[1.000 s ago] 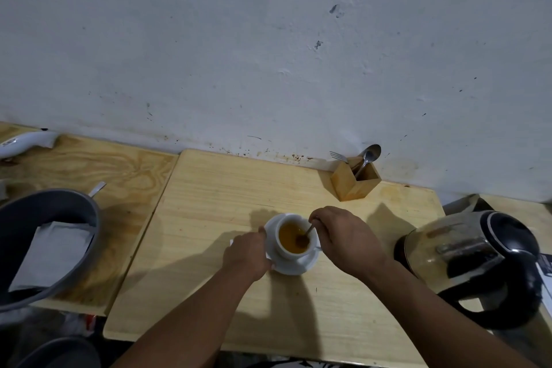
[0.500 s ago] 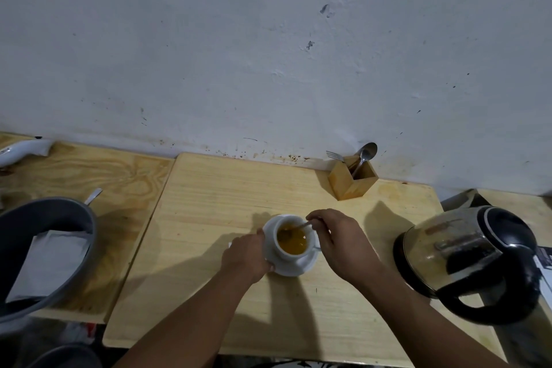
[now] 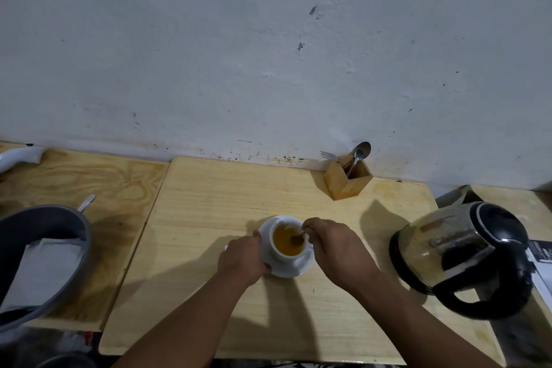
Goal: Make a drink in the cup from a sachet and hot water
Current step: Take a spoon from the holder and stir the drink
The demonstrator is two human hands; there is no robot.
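Note:
A white cup (image 3: 285,254) holding an orange-brown drink stands on a white saucer (image 3: 294,269) in the middle of the light wooden table (image 3: 209,203). My left hand (image 3: 243,257) grips the saucer's left edge. My right hand (image 3: 334,251) is to the right of the cup, pinching a small spoon (image 3: 298,237) whose bowl dips into the drink. A glass electric kettle (image 3: 460,254) with a black lid and handle stands at the right. I see no sachet for certain.
A wooden cutlery holder (image 3: 348,178) with a spoon and fork stands at the back by the wall. A grey bin (image 3: 44,251) with white paper inside sits at the left on a second wooden surface. A white object (image 3: 18,155) lies far left.
The spoon has moved round inside the cup, from the right rim to the far side and back toward the right. My left hand has kept its hold on the saucer.

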